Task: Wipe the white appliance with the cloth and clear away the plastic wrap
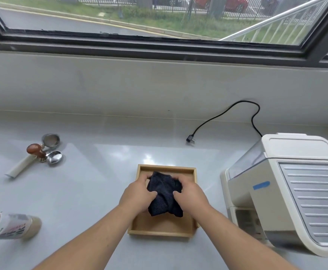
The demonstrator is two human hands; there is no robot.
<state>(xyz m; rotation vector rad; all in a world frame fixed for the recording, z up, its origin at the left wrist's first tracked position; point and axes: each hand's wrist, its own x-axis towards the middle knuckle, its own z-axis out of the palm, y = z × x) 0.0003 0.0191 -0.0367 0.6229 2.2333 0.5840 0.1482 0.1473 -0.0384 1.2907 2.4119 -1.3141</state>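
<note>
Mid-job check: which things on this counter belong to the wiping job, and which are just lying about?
For the job:
cloth, held by left hand and right hand
white appliance
No plastic wrap clearly visible.

Lying about:
wooden tray
portafilter
tamper
metal baskets
bottle
unplugged cord

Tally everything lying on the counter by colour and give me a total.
White: 2, appliance, bottle
Dark: 2, cloth, power cord
Wood: 2, tray, tamper
Silver: 2, portafilter, filter basket
Total: 8
</note>
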